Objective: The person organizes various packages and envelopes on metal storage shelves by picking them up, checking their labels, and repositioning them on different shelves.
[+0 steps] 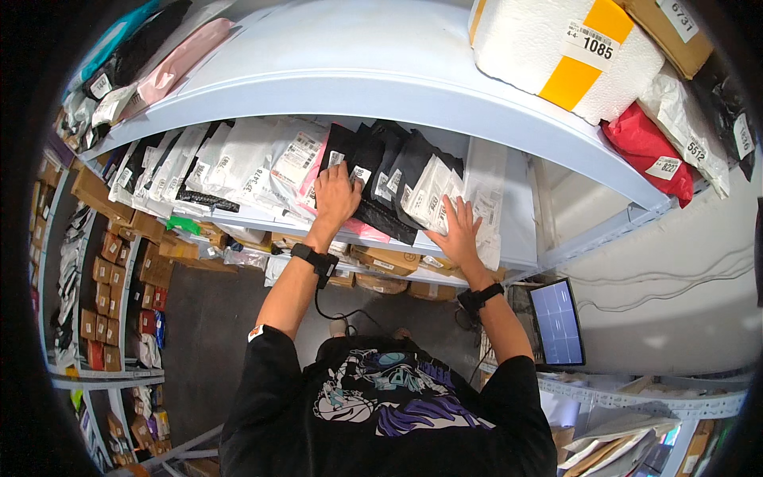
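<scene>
My left hand (337, 196) rests on a black mailing bag (342, 143) in the middle of the shelf row, its fingers slightly bent and the thumb apart. My right hand (458, 232) lies with spread fingers against a white plastic parcel (431, 191), which leans on dark mailing bags (388, 171). Between the two hands stand several black bags with white labels, tilted against one another. Just left of my left hand are a pink bag (308, 191) and a clear-wrapped white parcel (296, 159). The parcels' lower edges are partly hidden by my hands.
White and black mailers (199, 163) fill the shelf to the left. Above, the upper shelf board (334, 60) carries a white foam box (572, 56) and a red bag (656, 155). Cardboard boxes (385, 259) sit below. A monitor (556, 322) stands at the right.
</scene>
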`<control>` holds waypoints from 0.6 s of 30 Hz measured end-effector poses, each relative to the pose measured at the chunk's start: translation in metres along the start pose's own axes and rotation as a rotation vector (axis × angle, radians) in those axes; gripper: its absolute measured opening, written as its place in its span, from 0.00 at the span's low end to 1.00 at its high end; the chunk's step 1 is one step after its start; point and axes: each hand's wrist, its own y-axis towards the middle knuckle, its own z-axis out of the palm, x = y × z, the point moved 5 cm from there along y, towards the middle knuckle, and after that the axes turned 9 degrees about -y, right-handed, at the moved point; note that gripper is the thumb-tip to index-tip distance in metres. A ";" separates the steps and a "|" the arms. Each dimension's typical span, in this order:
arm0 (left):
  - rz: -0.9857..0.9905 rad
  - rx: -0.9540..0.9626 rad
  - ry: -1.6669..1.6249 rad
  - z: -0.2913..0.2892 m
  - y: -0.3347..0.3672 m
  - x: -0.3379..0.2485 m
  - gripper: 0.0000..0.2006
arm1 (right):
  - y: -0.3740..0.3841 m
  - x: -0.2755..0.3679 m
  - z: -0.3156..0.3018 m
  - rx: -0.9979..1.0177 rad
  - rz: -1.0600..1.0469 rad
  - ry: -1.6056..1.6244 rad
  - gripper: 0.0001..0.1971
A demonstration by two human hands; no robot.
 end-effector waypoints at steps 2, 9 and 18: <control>-0.043 -0.003 0.045 0.004 -0.002 -0.001 0.23 | 0.000 0.000 -0.001 -0.005 -0.009 -0.007 0.47; -0.138 0.031 -0.033 0.005 -0.004 0.001 0.18 | -0.001 0.004 -0.003 0.057 0.011 -0.051 0.47; -0.157 0.016 -0.272 0.024 0.012 0.043 0.12 | 0.000 0.009 -0.005 0.094 0.029 -0.077 0.49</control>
